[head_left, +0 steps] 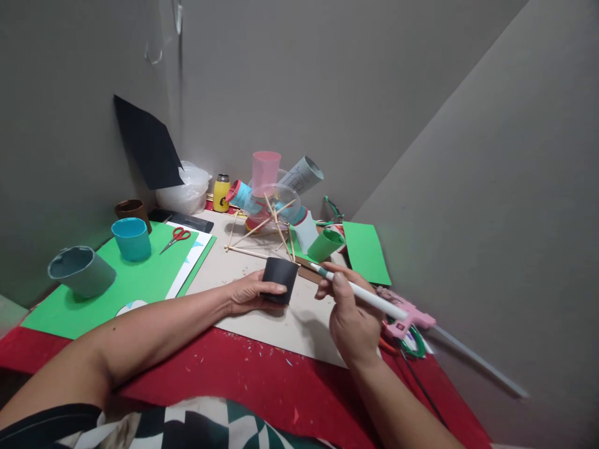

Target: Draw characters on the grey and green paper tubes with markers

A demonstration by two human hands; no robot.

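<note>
Head view. Short black paper cup (279, 279) sits just above frame centre on a beige cardboard sheet (299, 327), wide end up and narrowing downward, long axis near vertical.

Left hand (250, 292): forearm enters from 8 o'clock and lies low across the red tablecloth (262, 374). The hand is closed round the cup's left side, thumb laid across the front wall, fingers hidden behind it.

Right hand (350, 318): forearm rises from 5 o'clock, wrist bent and back of hand toward the camera. Fingers pinched on a white pen with a green tip (362, 293), gripped near the tip end. Pen's long axis runs from 4 o'clock to 10 o'clock. The tip points toward 10 o'clock, near the cup's right rim; cannot tell whether it touches.

Outward from the cup:
- 12 o'clock: frame of thin wooden sticks (262, 231) carrying several cups.
- 2 o'clock: green paper cup (325, 244) on its side, then a green paper sheet (365, 251).
- 4 o'clock, under the pen's tail: pink glue gun (412, 319).
- 9 to 10 o'clock: large green sheet (116, 280) bearing red-handled scissors (176, 237), an upright teal cup (131, 238) and a grey-blue cup (82, 271) lying over.
</note>
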